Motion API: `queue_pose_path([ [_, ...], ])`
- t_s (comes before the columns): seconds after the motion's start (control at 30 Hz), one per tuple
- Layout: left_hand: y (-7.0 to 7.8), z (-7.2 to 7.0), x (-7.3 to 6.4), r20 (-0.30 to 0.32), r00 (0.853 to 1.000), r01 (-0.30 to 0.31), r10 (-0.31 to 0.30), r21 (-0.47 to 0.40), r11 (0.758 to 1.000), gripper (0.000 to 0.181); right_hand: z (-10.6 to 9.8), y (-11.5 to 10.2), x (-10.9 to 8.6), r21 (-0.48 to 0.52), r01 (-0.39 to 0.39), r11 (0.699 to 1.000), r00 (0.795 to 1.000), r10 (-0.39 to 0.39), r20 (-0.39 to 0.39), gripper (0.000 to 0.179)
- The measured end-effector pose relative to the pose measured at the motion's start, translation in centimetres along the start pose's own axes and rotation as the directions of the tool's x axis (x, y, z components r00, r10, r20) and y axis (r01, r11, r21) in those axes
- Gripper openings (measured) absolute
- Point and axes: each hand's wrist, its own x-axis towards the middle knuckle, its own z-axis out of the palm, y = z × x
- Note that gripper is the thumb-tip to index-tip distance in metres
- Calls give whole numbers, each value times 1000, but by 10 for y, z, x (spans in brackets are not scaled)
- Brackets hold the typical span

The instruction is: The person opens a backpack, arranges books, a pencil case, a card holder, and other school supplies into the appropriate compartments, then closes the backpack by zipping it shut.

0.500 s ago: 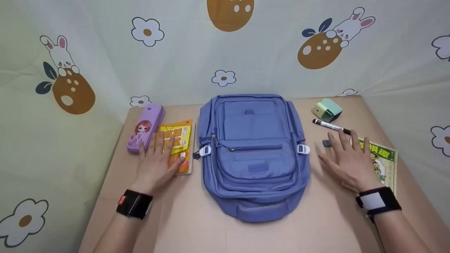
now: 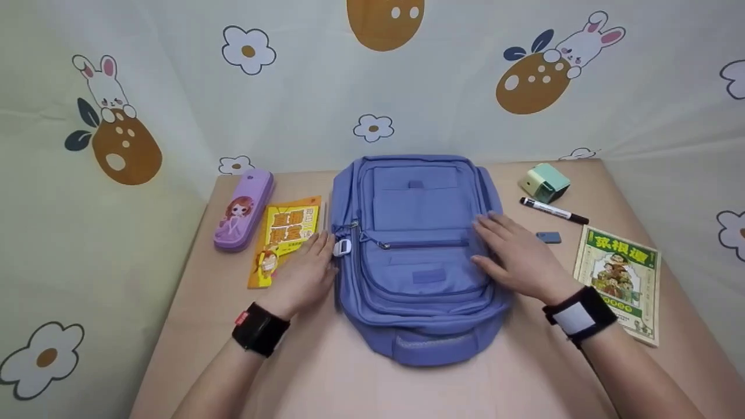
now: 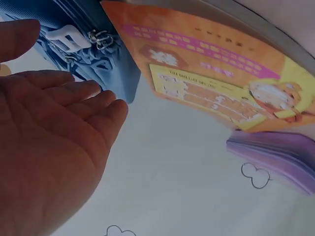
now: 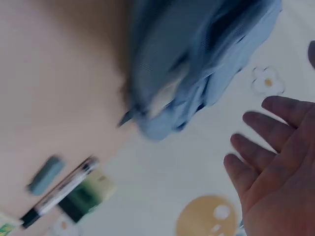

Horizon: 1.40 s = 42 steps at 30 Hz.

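A blue backpack (image 2: 428, 212) lies front side up in the middle of the table. My left hand (image 2: 302, 273) is at its left side near the white buckle (image 2: 342, 248), fingers extended, partly covering an orange book (image 2: 276, 230). Whether those fingers touch the bag I cannot tell. Over the bag's right edge is my right hand (image 2: 515, 256), its fingers straight and spread. In the right wrist view, a gap shows between the right hand (image 4: 275, 157) and the blurred backpack (image 4: 172, 64). Neither hand holds anything.
A purple pencil case (image 2: 243, 212) lies at the far left. On the right are a green pencil sharpener (image 2: 545, 181), a marker (image 2: 554, 210), a small blue-grey block (image 2: 548, 237) and a green-and-cream book (image 2: 618, 279). A patterned cloth (image 2: 291, 105) hangs behind the table.
Both hands have moved inward to the backpack, the left from over the orange book, the right from beside the green book. More of both covers now shows.
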Motion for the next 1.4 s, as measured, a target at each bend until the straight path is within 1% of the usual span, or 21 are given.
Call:
queue_pose_path([
  [0.07, 4, 3, 3, 23, 999, 26, -24, -70, 997, 65, 0, -19, 16, 11, 67, 998, 997, -68, 31, 61],
  [0.17, 12, 6, 3, 74, 995, 84, -72, -176, 981, 71, 4, -46, 38, 36, 147, 988, 984, -150, 94, 58],
  [0.23, 17, 9, 3, 88, 993, 102, -85, -217, 971, 73, 9, -61, 50, 63, 177, 982, 970, -185, 157, 61],
  [0.3, 21, 12, 3, 93, 992, 100, -81, -226, 969, 74, 16, -70, 57, 87, 187, 979, 955, -202, 217, 65],
  [0.37, 24, 16, 5, 92, 993, 90, -71, -222, 971, 73, 22, -75, 59, 88, 163, 983, 942, -182, 283, 70],
  [0.43, 26, 20, 7, 93, 994, 82, -62, -224, 971, 72, 26, -74, 59, 79, 118, 990, 929, -138, 343, 72],
  [0.5, 28, 24, 9, 99, 993, 78, -58, -220, 972, 71, 29, -72, 56, 69, 72, 995, 918, -93, 386, 73],
  [0.57, 29, 25, 11, 110, 992, 78, -56, -210, 975, 70, 31, -70, 54, 70, 39, 997, 906, -65, 419, 74],
  [0.73, 33, 27, 16, 128, 990, 84, -60, -192, 978, 69, 29, -67, 52, 68, 21, 997, 893, -49, 448, 75],
  [0.87, 36, 27, 20, 131, 990, 81, -54, -209, 975, 69, 25, -64, 52, 54, 11, 999, 882, -35, 470, 75],
  [0.97, 39, 27, 23, 130, 990, 75, -47, -222, 972, 69, 22, -61, 53, 61, -5, 998, 872, -26, 490, 75],
  [1.13, 36, 22, 27, 112, 993, 61, -34, -244, 968, 68, 13, -58, 60, 87, -26, 996, 844, -25, 536, 77],
  [1.2, 32, 19, 28, 76, 996, 59, -41, -255, 965, 65, 6, -60, 66, 91, -27, 996, 836, -27, 548, 78],
  [1.23, 29, 16, 28, 51, 997, 62, -51, -254, 965, 63, 2, -61, 69, 93, -22, 995, 837, -33, 546, 78],
  [1.3, 23, 14, 30, -25, 997, 66, -74, -232, 970, 57, -4, -65, 79, 89, 9, 996, 848, -54, 527, 75],
  [1.4, 16, 12, 34, -120, 987, 90, -108, -143, 986, 42, -9, -73, 97, 75, 91, 993, 874, -116, 472, 66],
])
